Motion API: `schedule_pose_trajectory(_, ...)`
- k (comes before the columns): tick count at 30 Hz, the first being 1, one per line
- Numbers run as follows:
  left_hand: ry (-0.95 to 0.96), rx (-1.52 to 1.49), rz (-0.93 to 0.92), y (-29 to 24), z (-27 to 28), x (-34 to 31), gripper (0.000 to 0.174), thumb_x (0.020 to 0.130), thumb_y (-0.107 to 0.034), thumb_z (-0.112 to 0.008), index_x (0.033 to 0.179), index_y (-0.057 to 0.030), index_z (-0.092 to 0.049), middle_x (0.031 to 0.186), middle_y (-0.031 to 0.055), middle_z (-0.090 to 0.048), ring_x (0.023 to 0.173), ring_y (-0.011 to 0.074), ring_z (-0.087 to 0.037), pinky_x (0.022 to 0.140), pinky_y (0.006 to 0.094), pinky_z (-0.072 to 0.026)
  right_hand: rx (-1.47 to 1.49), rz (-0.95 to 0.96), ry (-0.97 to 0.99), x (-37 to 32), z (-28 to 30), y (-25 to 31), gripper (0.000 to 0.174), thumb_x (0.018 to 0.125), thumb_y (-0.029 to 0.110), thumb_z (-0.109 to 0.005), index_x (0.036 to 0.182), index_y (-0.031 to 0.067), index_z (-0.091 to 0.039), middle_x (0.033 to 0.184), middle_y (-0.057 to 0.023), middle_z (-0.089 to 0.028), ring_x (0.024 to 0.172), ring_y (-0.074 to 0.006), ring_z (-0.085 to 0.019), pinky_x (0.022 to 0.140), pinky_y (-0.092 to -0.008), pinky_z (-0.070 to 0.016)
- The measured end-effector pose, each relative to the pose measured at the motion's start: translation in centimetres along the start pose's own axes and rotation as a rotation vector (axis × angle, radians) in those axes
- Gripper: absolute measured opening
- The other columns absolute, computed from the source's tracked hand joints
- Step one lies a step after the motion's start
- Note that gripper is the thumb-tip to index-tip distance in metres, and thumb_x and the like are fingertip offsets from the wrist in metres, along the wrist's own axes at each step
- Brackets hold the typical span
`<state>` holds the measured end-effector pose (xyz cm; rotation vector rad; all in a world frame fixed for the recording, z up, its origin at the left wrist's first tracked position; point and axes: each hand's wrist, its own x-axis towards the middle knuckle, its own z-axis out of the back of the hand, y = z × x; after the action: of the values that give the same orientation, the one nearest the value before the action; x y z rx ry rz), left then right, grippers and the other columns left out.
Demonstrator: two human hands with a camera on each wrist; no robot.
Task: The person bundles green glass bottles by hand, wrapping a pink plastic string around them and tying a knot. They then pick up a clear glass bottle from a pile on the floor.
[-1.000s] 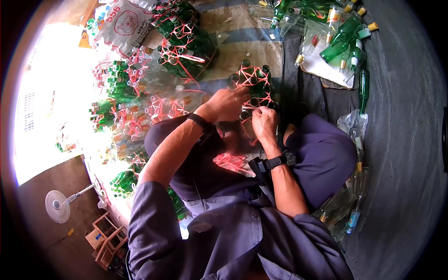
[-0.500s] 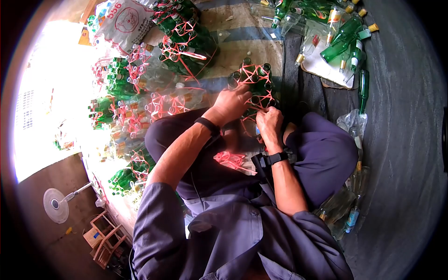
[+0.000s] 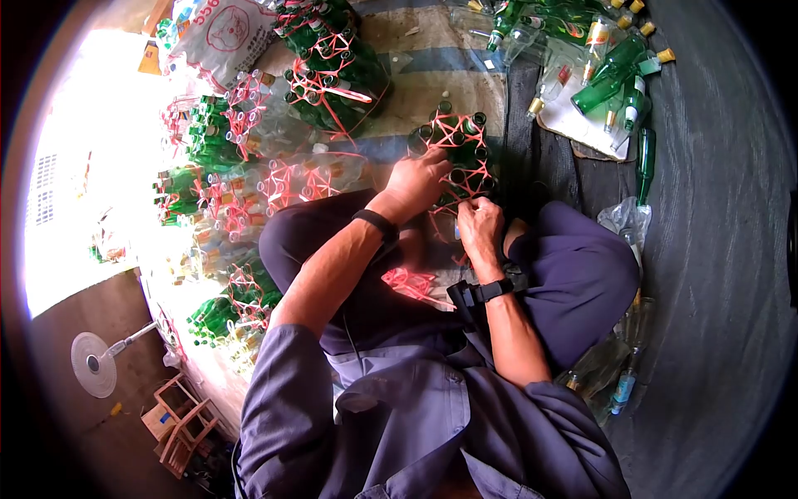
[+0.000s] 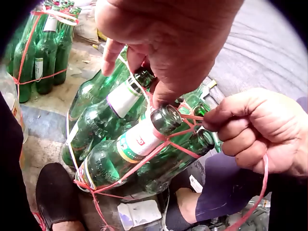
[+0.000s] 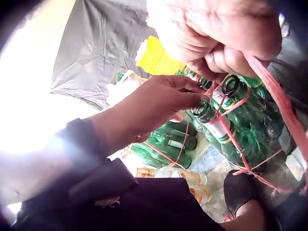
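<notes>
**Both grips on the bottle bundle**

My right grip (image 3: 480,226) is curled tight around the red string (image 5: 281,108). My left grip (image 3: 420,179) pinches a neck of the bundle of green bottles (image 3: 461,145), which leans just beyond my knees.

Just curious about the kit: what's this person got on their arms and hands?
The left hand and right hand are bare, no gloves. Blue-grey shirt sleeves end near the elbows. Each wrist wears a black strap, the right with a black box.
</notes>
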<state>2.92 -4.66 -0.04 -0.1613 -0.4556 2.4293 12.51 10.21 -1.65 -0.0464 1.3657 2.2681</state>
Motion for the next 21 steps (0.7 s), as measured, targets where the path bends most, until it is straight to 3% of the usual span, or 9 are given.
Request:
schedule_pose_trajectory(3, -0.006, -0.024, 0.013, 0.1, -0.1, -0.2, 0.027, 0.079, -0.022, -0.071, 0.103, -0.0128, -0.065, 0.112, 0.0057, -0.063, 0.090, 0.0315, -0.068, 0.073, 0.0446, -0.0570, 0.027, -0.034, 0.012, 0.2, -0.3, -0.4, 0.025, 0.082, 0.020, -0.064, 0.082, -0.0045, -0.071, 0.068, -0.0201, -0.068, 0.062, -0.0264, -0.067, 0.060, -0.0381, -0.0500)
schedule_pose_trajectory(5, 0.010, -0.017, 0.016, 0.2, -0.1, -0.2, 0.031, 0.077, -0.019, -0.072, 0.107, -0.0140, -0.068, 0.112, 0.0056, -0.063, 0.097, 0.0261, -0.068, 0.077, 0.0395, -0.0568, 0.054, -0.017, -0.026, 0.3, 0.0, 0.0, 0.022, 0.081, 0.016, -0.065, 0.073, -0.0049, -0.067, 0.065, -0.0238, -0.065, 0.061, -0.0330, -0.066, 0.059, -0.0411, -0.0490)
schedule_pose_trajectory(9, 0.102, -0.054, -0.007, 1.2, 0.8, 0.0, 0.035, 0.079, -0.022, -0.070, 0.113, -0.0150, -0.069, 0.120, 0.0053, -0.063, 0.101, 0.0250, -0.068, 0.080, 0.0379, -0.0568, 0.058, -0.007, -0.063, 0.7, -0.1, -0.5, 0.022, 0.080, 0.017, -0.065, 0.074, -0.0047, -0.068, 0.066, -0.0230, -0.065, 0.061, -0.0317, -0.066, 0.060, -0.0408, -0.0494)
schedule_pose_trajectory(11, -0.032, -0.189, -0.113, 1.9, 1.0, -0.1, 0.035, 0.082, -0.018, -0.069, 0.116, -0.0105, -0.067, 0.122, 0.0113, -0.067, 0.103, 0.0329, -0.067, 0.086, 0.0410, -0.0555, 0.046, -0.002, -0.080, 0.7, -0.1, -0.5, 0.021, 0.079, 0.017, -0.066, 0.076, -0.0033, -0.070, 0.068, -0.0231, -0.066, 0.062, -0.0326, -0.067, 0.060, -0.0404, -0.0498)
schedule_pose_trajectory(12, -0.036, -0.185, -0.111, 1.6, 1.8, -0.3, 0.035, 0.082, -0.018, -0.069, 0.116, -0.0105, -0.067, 0.122, 0.0113, -0.067, 0.103, 0.0329, -0.067, 0.086, 0.0410, -0.0555, 0.047, 0.003, -0.078, 0.8, -0.2, -0.7, 0.021, 0.079, 0.017, -0.066, 0.076, -0.0033, -0.070, 0.068, -0.0231, -0.066, 0.062, -0.0326, -0.067, 0.060, -0.0404, -0.0498)
schedule_pose_trajectory(14, 0.000, -0.341, 0.125, 1.0, 3.5, -0.7, 0.036, 0.083, -0.015, -0.067, 0.118, -0.0090, -0.067, 0.117, 0.0161, -0.068, 0.105, 0.0340, -0.066, 0.090, 0.0412, -0.0539, -0.024, 0.005, -0.095, 1.2, -0.5, -1.1, 0.020, 0.079, 0.017, -0.065, 0.077, -0.0017, -0.071, 0.070, -0.0233, -0.067, 0.065, -0.0348, -0.068, 0.061, -0.0414, -0.0509)
schedule_pose_trajectory(21, 0.019, -0.241, 0.288, 0.9, 3.8, -2.3, 0.027, 0.087, -0.018, -0.058, 0.110, -0.0100, -0.070, 0.087, 0.0205, -0.070, 0.087, 0.0410, -0.068, 0.078, 0.0475, -0.0549, -0.082, 0.020, -0.108, 1.4, -0.7, -1.3, 0.021, 0.080, 0.020, -0.065, 0.080, 0.0013, -0.073, 0.077, -0.0228, -0.069, 0.075, -0.0396, -0.070, 0.066, -0.0448, -0.0540)
